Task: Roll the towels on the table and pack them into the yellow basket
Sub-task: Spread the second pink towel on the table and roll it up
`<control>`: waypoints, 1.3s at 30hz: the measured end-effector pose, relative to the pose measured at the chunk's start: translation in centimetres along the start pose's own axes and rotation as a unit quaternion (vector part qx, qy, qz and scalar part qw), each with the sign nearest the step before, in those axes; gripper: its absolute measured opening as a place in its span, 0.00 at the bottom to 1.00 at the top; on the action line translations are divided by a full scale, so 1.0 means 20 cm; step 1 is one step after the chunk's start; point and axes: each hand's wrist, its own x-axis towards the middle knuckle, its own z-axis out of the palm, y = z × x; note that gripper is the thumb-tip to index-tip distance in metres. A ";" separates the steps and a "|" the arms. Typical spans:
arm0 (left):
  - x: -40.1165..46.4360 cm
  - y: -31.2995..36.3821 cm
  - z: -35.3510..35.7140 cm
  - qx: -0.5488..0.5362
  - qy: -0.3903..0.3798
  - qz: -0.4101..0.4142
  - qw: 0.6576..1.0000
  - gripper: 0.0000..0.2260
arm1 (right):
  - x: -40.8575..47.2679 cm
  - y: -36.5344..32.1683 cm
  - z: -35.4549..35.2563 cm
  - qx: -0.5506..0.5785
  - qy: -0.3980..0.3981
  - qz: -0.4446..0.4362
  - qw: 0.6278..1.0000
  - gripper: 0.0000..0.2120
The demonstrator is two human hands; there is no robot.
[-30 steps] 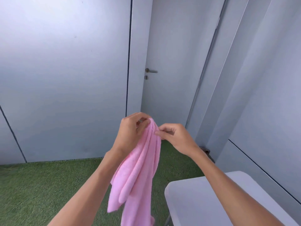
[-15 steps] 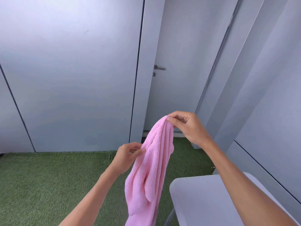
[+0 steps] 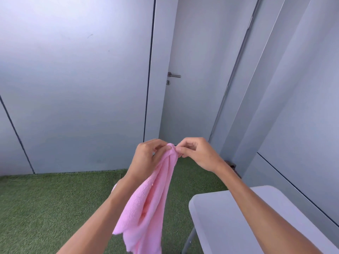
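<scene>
A pink towel (image 3: 146, 208) hangs in the air in front of me, bunched into long folds over the grass floor. My left hand (image 3: 146, 158) and my right hand (image 3: 198, 153) pinch its top edge side by side, fingertips almost touching. The towel's lower end drops out of view at the bottom. The white table (image 3: 220, 226) shows only a corner at the lower right, partly behind my right forearm. The yellow basket is not in view.
Green artificial grass (image 3: 45, 208) covers the floor. Grey wall panels stand ahead and to the right, with a grey door and its metal handle (image 3: 173, 75) straight in front. A table leg (image 3: 189, 241) slants down below the table corner.
My left hand rose from lower on the towel to the top edge beside my right hand, which came down and left. The towel hangs from both hands now.
</scene>
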 end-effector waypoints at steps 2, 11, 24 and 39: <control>-0.06 -0.03 -0.04 -0.014 0.032 -0.053 0.998 0.06 | 0.00 0.00 -0.04 0.007 0.043 0.001 0.999 0.05; -0.15 0.01 -0.13 -0.021 0.018 -0.082 0.996 0.07 | 0.00 -0.04 0.15 0.005 -0.044 -0.006 0.999 0.06; -0.21 0.12 -0.16 -0.088 -0.006 -0.096 0.992 0.08 | -0.05 -0.04 0.19 0.064 -0.084 -0.007 0.994 0.08; -0.30 -0.10 -0.26 0.043 0.014 -0.111 0.993 0.06 | -0.10 0.09 -0.06 -0.051 0.068 0.059 0.995 0.03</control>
